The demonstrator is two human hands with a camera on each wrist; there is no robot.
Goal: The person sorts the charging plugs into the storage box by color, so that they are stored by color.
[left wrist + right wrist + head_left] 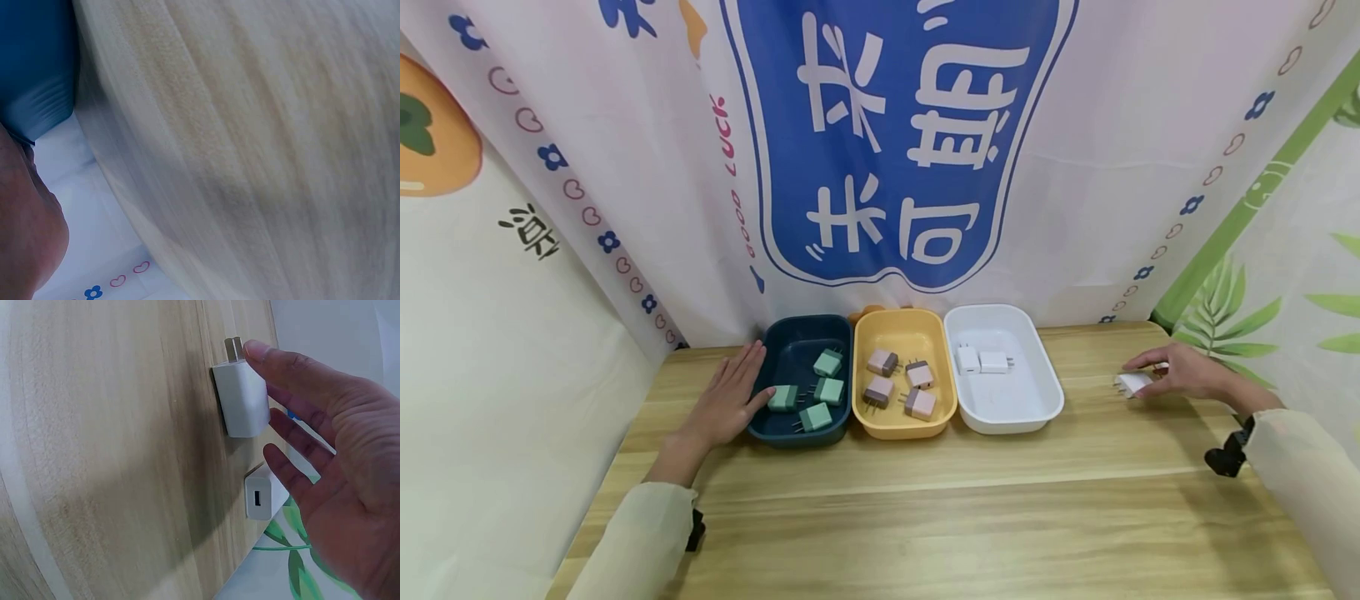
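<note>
My left hand rests with straight fingers along the left wall of the dark blue bin, thumb over its rim beside several green charger plugs. In the left wrist view only part of that hand shows, below the blue bin. Over at the far right of the table, my right hand reaches around a white charger plug, its thumb tip right by the metal prongs and its loosely bent fingers along the far side. A second white charger plug lies below those fingers.
Beside the blue bin stands a yellow bin holding several pink-and-grey charger plugs. Right of it is a white bin with two white plugs. A printed curtain hangs behind the wooden table.
</note>
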